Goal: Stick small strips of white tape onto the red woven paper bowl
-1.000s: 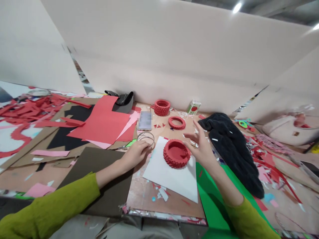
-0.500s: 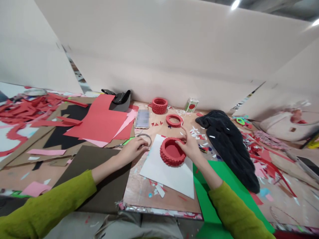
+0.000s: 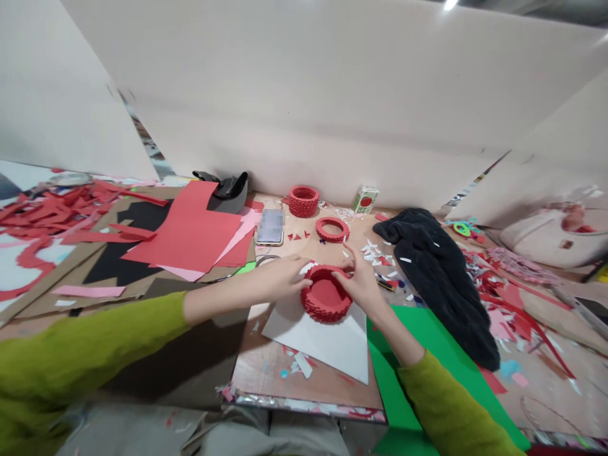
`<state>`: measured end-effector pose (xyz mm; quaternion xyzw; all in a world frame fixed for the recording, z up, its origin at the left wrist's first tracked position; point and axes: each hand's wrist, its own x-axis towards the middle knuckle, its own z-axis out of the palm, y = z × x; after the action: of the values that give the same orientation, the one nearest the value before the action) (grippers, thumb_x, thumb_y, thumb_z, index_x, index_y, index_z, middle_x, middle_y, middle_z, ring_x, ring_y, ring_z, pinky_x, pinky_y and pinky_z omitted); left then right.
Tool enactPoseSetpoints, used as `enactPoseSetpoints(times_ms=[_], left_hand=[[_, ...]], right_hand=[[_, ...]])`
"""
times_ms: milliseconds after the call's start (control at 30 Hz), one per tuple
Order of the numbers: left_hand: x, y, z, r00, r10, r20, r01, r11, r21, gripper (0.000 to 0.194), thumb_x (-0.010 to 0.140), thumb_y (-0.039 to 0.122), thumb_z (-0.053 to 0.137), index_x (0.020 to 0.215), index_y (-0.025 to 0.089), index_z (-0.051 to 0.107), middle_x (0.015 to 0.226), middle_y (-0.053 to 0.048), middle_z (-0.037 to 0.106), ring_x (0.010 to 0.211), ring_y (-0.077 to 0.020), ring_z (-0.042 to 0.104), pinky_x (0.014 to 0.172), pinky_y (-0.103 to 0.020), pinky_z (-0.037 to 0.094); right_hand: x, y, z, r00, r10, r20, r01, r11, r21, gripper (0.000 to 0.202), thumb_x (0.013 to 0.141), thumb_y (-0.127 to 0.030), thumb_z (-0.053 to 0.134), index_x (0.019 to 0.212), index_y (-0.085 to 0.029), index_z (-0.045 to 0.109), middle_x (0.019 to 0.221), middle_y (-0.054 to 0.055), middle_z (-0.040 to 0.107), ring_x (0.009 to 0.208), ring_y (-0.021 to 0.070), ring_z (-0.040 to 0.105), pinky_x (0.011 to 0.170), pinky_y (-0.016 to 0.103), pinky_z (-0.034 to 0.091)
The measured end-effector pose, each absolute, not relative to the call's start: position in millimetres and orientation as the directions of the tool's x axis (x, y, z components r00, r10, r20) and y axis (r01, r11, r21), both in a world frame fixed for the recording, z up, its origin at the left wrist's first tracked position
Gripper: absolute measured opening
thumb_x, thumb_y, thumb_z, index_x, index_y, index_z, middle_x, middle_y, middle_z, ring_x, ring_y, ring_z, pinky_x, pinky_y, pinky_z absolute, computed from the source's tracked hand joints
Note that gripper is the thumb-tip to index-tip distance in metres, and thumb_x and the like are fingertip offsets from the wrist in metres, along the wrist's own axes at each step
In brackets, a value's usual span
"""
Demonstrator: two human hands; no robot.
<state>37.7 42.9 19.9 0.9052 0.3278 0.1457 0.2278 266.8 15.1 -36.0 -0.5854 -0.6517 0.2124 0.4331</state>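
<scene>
A round red woven bowl [image 3: 327,310] rests on a white sheet [image 3: 313,339] near the table's front edge. My left hand [image 3: 291,278] has its fingers on the bowl's left rim. On the right rim, my right hand [image 3: 357,280] grips with the thumb inside and the fingers outside. Beyond the bowl lies a thin red ring [image 3: 332,230], and a taller red ring [image 3: 304,201] stands further back. A grey ring-shaped object is partly hidden behind my left wrist.
Red sheets [image 3: 185,228] and a phone [image 3: 270,228] lie at left, brown board [image 3: 190,342] under my left arm. A small box [image 3: 366,199] stands by the wall. At right are dark cloth [image 3: 427,272], green paper [image 3: 403,380] and a white bag [image 3: 555,237].
My left hand has moved right, from beside the grey ring to the bowl's left rim. My right hand stays on the right rim. The bowl has shifted slightly.
</scene>
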Motion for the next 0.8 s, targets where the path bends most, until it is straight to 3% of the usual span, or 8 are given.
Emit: enactPoseSetpoints(times_ms=[200, 267, 367, 467, 567, 667, 800], left_hand=[[88, 83, -19, 0.721, 0.668, 0.186, 0.426, -0.638, 0.641, 0.022, 0.086, 0.022, 0.054, 0.1, 0.012, 0.068, 0.1, -0.013, 0.073, 0.092, -0.0265, 0.067, 0.082, -0.037, 0.051], [94, 89, -27, 0.737, 0.644, 0.205, 0.364, -0.634, 0.682, 0.021, 0.087, 0.019, 0.053, 0.099, 0.014, 0.069, 0.102, -0.011, 0.074, 0.096, -0.0249, 0.067, 0.088, -0.038, 0.05], [92, 95, -34, 0.745, 0.631, 0.216, 0.285, -0.594, 0.753, 0.028, 0.085, 0.023, 0.059, 0.112, 0.015, 0.065, 0.115, -0.012, 0.071, 0.107, -0.0248, 0.066, 0.096, -0.041, 0.049], [81, 94, -40, 0.727, 0.657, 0.201, 0.233, -0.51, 0.828, 0.047, 0.08, 0.028, 0.068, 0.123, 0.013, 0.059, 0.126, -0.018, 0.065, 0.114, -0.0273, 0.064, 0.098, -0.045, 0.049], [71, 89, -46, 0.703, 0.684, 0.196, 0.159, -0.419, 0.894, 0.048, 0.081, 0.03, 0.069, 0.124, 0.013, 0.058, 0.128, -0.02, 0.064, 0.116, -0.027, 0.064, 0.098, -0.045, 0.051], [69, 82, -53, 0.671, 0.709, 0.216, 0.071, -0.352, 0.933, 0.043, 0.086, 0.027, 0.063, 0.126, 0.014, 0.055, 0.13, -0.018, 0.062, 0.118, -0.0242, 0.063, 0.099, -0.042, 0.052], [73, 73, -55, 0.618, 0.747, 0.247, 0.015, -0.324, 0.946, 0.039, 0.087, 0.027, 0.061, 0.123, 0.013, 0.055, 0.127, -0.017, 0.064, 0.117, -0.0237, 0.063, 0.101, -0.043, 0.05]], right_hand=[[266, 13, -38, 0.054, 0.96, 0.275, 0.534, 0.205, -0.82, 0.079, 0.078, -0.029, 0.066, 0.147, -0.01, 0.032, 0.088, 0.008, 0.069, 0.08, 0.0231, 0.067, 0.078, 0.041, 0.054], [268, 14, -37, 0.089, 0.96, 0.267, 0.472, 0.196, -0.86, 0.075, 0.077, -0.037, 0.07, 0.142, -0.013, 0.041, 0.098, 0.011, 0.068, 0.083, 0.0226, 0.067, 0.078, 0.04, 0.054], [273, 17, -34, 0.23, 0.943, 0.242, 0.301, 0.168, -0.939, 0.054, 0.071, -0.048, 0.075, 0.114, -0.017, 0.065, 0.12, 0.015, 0.062, 0.099, 0.0238, 0.064, 0.089, 0.041, 0.051], [277, 21, -31, 0.259, 0.955, 0.144, 0.155, 0.106, -0.982, 0.039, 0.068, -0.053, 0.076, 0.084, -0.017, 0.072, 0.129, 0.014, 0.059, 0.116, 0.0277, 0.058, 0.099, 0.042, 0.045], [273, 22, -30, 0.167, 0.986, 0.0, 0.038, -0.006, -0.999, 0.039, 0.062, -0.053, 0.08, 0.074, -0.016, 0.075, 0.117, 0.015, 0.067, 0.12, 0.0311, 0.055, 0.098, 0.041, 0.045], [264, 22, -29, 0.064, 0.988, -0.141, -0.071, -0.136, -0.988, 0.044, 0.056, -0.051, 0.083, 0.08, -0.015, 0.078, 0.098, 0.014, 0.073, 0.1, 0.031, 0.066, 0.085, 0.04, 0.052], [256, 22, -28, 0.043, 0.972, -0.23, -0.171, -0.22, -0.96, 0.045, 0.052, -0.047, 0.086, 0.083, -0.015, 0.078, 0.089, 0.012, 0.075, 0.084, 0.0264, 0.069, 0.08, 0.037, 0.054]])
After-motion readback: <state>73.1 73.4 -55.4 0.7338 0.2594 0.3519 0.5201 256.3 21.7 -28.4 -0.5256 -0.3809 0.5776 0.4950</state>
